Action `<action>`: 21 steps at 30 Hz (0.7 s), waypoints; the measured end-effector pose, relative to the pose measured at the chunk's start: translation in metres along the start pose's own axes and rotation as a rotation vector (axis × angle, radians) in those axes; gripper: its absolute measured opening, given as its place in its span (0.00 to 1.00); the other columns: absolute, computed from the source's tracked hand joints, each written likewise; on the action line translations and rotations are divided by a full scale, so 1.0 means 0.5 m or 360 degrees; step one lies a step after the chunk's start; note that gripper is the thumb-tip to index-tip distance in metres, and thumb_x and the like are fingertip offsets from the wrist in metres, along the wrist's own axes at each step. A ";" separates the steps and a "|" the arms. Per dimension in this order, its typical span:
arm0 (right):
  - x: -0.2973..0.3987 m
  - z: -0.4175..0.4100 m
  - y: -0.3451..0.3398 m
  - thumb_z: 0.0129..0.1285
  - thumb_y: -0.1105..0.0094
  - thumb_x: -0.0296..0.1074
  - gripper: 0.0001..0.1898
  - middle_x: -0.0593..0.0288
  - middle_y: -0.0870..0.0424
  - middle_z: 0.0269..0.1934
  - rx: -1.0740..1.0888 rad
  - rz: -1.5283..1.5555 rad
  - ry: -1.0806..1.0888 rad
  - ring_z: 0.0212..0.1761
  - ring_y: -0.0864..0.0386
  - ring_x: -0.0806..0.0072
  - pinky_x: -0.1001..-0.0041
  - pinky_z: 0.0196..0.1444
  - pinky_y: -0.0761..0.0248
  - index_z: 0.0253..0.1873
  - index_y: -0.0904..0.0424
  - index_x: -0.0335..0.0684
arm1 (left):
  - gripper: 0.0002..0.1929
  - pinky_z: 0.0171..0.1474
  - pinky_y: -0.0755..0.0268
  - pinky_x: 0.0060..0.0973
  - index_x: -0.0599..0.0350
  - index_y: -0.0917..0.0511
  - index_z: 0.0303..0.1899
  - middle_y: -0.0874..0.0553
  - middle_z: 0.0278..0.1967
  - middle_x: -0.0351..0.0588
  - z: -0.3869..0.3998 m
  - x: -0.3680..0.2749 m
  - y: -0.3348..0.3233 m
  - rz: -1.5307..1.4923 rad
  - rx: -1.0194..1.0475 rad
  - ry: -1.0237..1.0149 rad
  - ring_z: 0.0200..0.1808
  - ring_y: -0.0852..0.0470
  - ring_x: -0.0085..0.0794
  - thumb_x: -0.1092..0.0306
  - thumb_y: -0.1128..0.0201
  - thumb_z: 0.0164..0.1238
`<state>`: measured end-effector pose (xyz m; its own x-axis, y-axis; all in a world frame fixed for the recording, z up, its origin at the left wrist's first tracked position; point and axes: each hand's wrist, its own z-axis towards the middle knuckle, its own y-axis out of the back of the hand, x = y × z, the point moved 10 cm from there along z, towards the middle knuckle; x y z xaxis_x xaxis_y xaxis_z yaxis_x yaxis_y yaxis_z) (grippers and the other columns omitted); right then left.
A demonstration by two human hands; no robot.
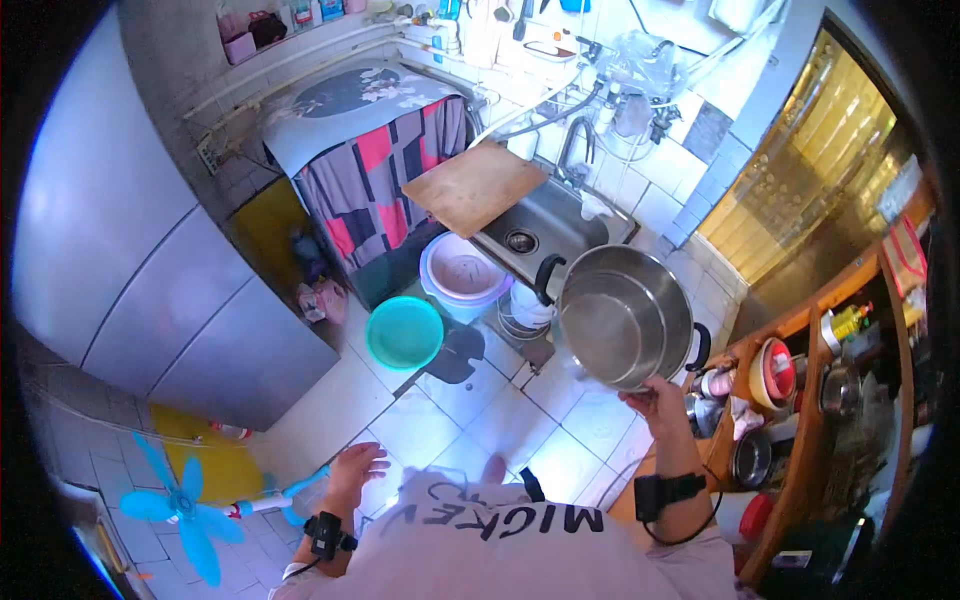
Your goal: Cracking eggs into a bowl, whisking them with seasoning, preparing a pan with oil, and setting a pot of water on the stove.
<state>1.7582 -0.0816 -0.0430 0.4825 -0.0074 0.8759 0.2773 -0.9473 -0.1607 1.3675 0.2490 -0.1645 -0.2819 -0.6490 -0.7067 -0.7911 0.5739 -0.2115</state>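
Note:
A large stainless steel pot (626, 315) with black side handles is tilted so that its inside faces me. My right hand (660, 405) grips the near rim, with the fingers at the metal edge. The pot's far left part overlaps the front corner of the steel sink (574, 217). My left hand (358, 469) is in the air at lower left, fingers apart, holding nothing. A wooden cutting board (476, 187) lies across the sink's left end. Below it stand stacked basins (465, 274) and a turquoise basin (405, 332) on the floor.
On the right, a wooden shelf unit (802, 442) holds bowls and pans. A refrigerator (172, 262) stands at left, and a blue fan (182, 505) at lower left. A curtained counter (375, 187) adjoins the sink. A white bucket (529, 307) is under the sink's front edge.

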 end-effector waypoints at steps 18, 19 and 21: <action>0.080 0.592 -0.157 0.55 0.49 0.28 0.17 0.40 0.22 0.38 0.0233 0.0050 -0.0496 0.37 0.20 0.52 0.64 0.41 0.21 0.46 0.31 0.20 | 0.12 0.32 0.25 0.26 0.65 0.28 0.43 0.19 0.35 0.50 0.390 -0.286 -0.192 -0.0109 -0.0158 0.0027 0.32 0.18 0.33 0.67 0.46 0.62; 0.068 0.619 -0.157 0.55 0.49 0.28 0.17 0.40 0.22 0.38 0.0233 0.0050 -0.0508 0.37 0.20 0.52 0.64 0.41 0.21 0.46 0.31 0.20 | 0.12 0.32 0.25 0.26 0.65 0.28 0.43 0.19 0.35 0.50 0.397 -0.293 -0.198 -0.0107 -0.0166 0.0035 0.32 0.18 0.33 0.67 0.46 0.62; 0.036 0.659 -0.153 0.55 0.49 0.26 0.17 0.39 0.23 0.39 0.0218 -0.0010 -0.0573 0.38 0.20 0.51 0.60 0.41 0.21 0.47 0.31 0.20 | 0.12 0.31 0.25 0.25 0.65 0.29 0.44 0.19 0.35 0.51 0.403 -0.299 -0.188 -0.0127 -0.0279 0.0022 0.31 0.18 0.34 0.68 0.46 0.61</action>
<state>2.0193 0.0965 -0.1651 0.7345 0.1342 0.6652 0.3778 -0.8951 -0.2367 1.5933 0.3929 -0.1752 -0.2210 -0.6963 -0.6828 -0.8933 0.4255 -0.1448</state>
